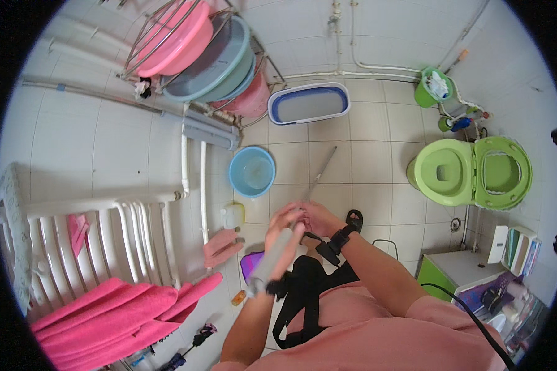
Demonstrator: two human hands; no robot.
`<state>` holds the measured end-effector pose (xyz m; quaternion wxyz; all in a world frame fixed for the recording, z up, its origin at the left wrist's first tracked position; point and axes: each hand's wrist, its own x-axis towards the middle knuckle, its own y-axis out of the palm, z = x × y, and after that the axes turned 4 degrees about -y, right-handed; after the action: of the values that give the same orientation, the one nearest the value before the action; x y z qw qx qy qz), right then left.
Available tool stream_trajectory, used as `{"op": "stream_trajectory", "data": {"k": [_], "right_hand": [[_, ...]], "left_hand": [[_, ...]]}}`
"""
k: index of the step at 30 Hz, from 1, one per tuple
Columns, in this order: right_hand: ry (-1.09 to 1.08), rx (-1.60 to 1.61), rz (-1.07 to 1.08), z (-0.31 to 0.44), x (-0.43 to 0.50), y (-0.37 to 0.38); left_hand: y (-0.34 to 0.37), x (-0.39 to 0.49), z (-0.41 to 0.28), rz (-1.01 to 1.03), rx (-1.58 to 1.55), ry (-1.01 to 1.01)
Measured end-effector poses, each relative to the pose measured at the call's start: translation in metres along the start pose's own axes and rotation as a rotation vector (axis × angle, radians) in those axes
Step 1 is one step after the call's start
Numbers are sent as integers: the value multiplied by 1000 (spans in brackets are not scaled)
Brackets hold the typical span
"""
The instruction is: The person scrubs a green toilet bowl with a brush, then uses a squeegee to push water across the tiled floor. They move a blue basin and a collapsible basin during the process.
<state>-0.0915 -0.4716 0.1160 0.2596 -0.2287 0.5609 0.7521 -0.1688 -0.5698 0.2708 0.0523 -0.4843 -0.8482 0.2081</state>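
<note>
A long grey pole [324, 165] runs slantwise through both my hands. Its thick, blurred end rises close to the camera, above my left forearm, and its thin end points away over the floor tiles. My left hand [283, 227] is wrapped around the pole's thicker part. Just beside it, nearly touching, my right hand [316, 218] grips the pole farther along; a black strap is on that wrist. Fingers partly hide the pole where the hands meet. Beyond the hands to the left, a light blue basin [252, 171] stands on the floor.
A white-and-blue oblong tub [308, 104] lies near the far wall, beside a rack of basins [209, 69]. On the right are a green toilet [441, 171], a green bin [424, 92] and a low cabinet [459, 269]. A radiator [102, 246] with pink towels [120, 320] lines the left.
</note>
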Motion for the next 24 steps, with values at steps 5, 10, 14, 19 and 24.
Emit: {"op": "stream_trajectory", "data": {"k": [5, 10, 14, 19, 24], "right_hand": [[-71, 7, -186, -57, 1, 0], [52, -34, -227, -122, -34, 42], [136, -137, -185, -177, -42, 80], [196, -232, -59, -246, -15, 107], [197, -322, -67, -285, 15, 105]], "left_hand": [[-43, -83, -87, -76, 113, 265], [-77, -138, -130, 13, -485, 432], [-129, -159, -123, 443, -323, 752], [-163, -211, -76, 342, -323, 648], [-159, -258, -25, -2, -302, 526]]}}
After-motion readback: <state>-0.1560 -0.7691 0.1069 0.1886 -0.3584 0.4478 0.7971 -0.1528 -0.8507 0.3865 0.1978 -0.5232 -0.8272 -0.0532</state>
